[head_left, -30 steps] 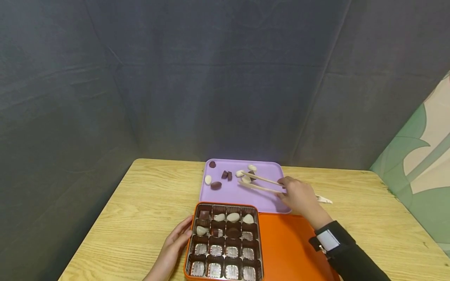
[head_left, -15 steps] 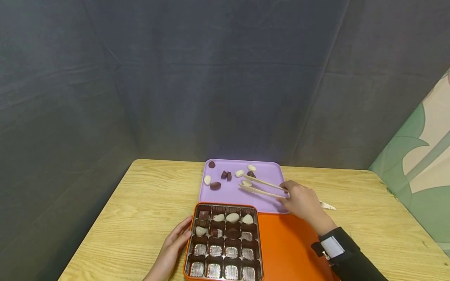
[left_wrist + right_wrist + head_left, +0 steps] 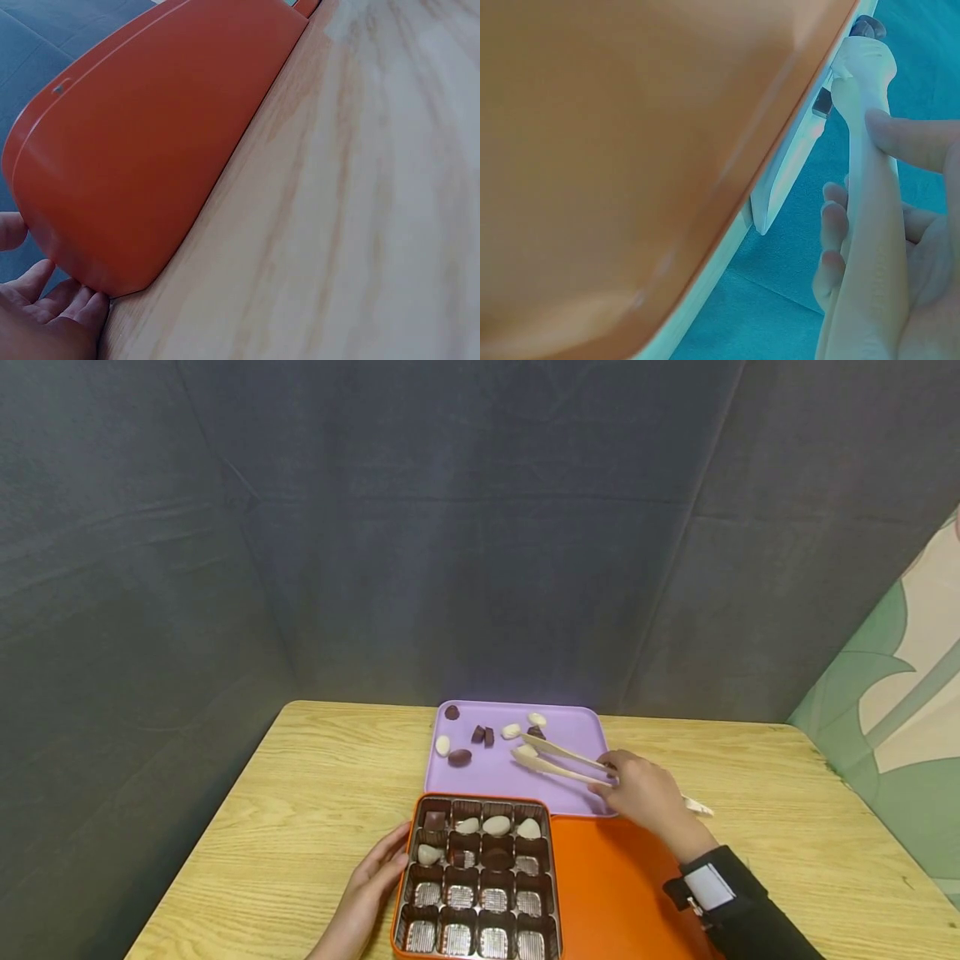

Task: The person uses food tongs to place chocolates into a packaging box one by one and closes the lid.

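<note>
My right hand (image 3: 648, 797) grips pale wooden-looking tongs (image 3: 558, 769) over the lilac tray (image 3: 558, 799). Between the tong tips sits a white chocolate (image 3: 528, 749); whether both tips touch it I cannot tell. In the right wrist view, thumb and fingers lie on opposite sides of the tongs (image 3: 874, 247). My left hand (image 3: 369, 881) rests its fingers against the left side of an orange tin (image 3: 400, 906). Its brown divided insert has white and dark chocolates in the two far rows. The left wrist view has fingertips touching the tin's corner (image 3: 142, 150).
Other white and dark chocolates lie on the tray, among them a dark egg-shaped one (image 3: 460, 757) and a ridged dark one (image 3: 536, 732) near the tongs. An orange lid or tray (image 3: 618, 885) adjoins the tin's right side. A grey cloth (image 3: 465, 543) hangs behind the wooden table (image 3: 300, 802).
My right hand has shifted slightly right and nearer, and the tong tips have drawn closer together. The white chocolate between them has moved slightly nearer. My left hand and the tin stay put.
</note>
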`<state>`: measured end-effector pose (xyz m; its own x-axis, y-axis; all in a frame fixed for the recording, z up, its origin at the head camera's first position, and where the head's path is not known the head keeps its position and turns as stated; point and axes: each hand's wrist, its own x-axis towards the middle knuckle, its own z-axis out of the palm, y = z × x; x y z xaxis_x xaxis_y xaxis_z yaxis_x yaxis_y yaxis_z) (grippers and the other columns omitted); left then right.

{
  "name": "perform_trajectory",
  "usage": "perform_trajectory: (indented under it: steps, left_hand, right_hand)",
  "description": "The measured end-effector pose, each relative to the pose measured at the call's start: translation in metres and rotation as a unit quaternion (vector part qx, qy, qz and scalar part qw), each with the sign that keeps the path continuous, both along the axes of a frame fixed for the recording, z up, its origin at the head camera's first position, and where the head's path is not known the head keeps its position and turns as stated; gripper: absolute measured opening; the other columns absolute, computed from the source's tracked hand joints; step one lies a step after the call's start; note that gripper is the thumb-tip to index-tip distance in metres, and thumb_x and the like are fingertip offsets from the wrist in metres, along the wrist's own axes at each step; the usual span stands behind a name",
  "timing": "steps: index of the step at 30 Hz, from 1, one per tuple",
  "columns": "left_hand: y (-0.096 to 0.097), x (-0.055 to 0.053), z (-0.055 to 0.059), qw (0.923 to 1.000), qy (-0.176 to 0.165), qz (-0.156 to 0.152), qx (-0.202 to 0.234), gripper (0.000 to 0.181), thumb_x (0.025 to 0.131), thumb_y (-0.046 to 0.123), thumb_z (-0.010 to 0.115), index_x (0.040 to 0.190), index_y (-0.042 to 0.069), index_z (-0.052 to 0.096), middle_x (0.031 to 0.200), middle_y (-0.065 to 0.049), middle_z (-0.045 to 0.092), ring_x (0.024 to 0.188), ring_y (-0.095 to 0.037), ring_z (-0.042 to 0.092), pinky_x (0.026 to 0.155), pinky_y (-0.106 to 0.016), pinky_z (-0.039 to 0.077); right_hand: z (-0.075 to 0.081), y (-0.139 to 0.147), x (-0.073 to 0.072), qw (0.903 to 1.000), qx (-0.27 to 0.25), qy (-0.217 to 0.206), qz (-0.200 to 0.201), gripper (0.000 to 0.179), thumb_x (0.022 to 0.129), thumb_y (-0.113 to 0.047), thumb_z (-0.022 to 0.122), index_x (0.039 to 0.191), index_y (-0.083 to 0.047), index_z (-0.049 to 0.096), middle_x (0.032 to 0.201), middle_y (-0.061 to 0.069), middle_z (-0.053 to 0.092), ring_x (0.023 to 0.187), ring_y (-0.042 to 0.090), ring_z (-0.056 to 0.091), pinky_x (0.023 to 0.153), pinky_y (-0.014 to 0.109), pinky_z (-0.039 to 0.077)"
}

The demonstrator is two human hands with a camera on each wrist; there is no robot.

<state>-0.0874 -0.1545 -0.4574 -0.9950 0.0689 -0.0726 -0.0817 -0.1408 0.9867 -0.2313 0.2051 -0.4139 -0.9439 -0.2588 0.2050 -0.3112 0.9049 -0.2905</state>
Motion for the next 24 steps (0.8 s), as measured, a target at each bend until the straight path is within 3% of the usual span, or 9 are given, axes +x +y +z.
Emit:
perform_trajectory:
  steps: [13,24]
  left_hand:
    - [0.0010,-0.0001,-0.0001,1.0000,0.002,0.006,-0.006,0.045,0.089,0.021,0.045,0.132,0.012,0.034,0.134,-0.004,0.035,0.118,-0.010,0.035,0.093,-0.021,0.029]
    - [0.0004,-0.0006,0.0003,1.0000,-0.004,-0.001,-0.002,0.046,0.089,0.023,0.045,0.132,0.013,0.034,0.135,-0.004,0.033,0.119,-0.011,0.033,0.094,-0.022,0.029]
  right_hand:
    - [-0.0053,0.0015,-0.0011,0.9995,-0.022,-0.023,0.006,0.036,0.067,-0.033,0.072,0.091,-0.007,0.062,0.065,-0.002,0.052,0.051,0.013,0.044,0.046,0.026,0.036]
    - [0.0011,0.0060,0.0069,0.9993,-0.035,-0.012,-0.006,0.039,0.067,-0.033,0.072,0.094,-0.007,0.062,0.071,-0.001,0.057,0.056,0.014,0.045,0.050,0.027,0.038]
